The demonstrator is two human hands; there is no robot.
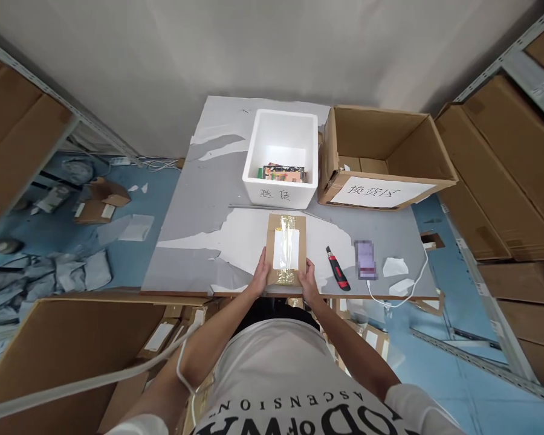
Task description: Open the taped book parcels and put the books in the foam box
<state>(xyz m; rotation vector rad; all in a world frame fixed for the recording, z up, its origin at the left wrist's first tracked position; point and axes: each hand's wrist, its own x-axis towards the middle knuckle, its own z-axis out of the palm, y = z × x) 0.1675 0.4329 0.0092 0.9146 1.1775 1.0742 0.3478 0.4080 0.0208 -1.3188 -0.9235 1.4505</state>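
A small brown cardboard box (275,278), with a white label and shiny clear tape down its middle, is held between my two hands at the table's front. My left hand (260,275) grips its left side near the lower corner. On the opposite side, my right hand (309,281) has its fingers against the right edge. Just right of the box lies a red and black utility knife (338,269), untouched. Beyond the box stands a white foam box (281,194) with handwriting on its front and several colourful packages (283,174) inside.
A large open carton (392,163) with a handwritten sheet stands at the back right. A phone (365,260) on a white cable (412,289) and paper scraps (395,266) lie at right. Another big open carton (72,356) is below left. Shelves with cartons (494,175) flank the table.
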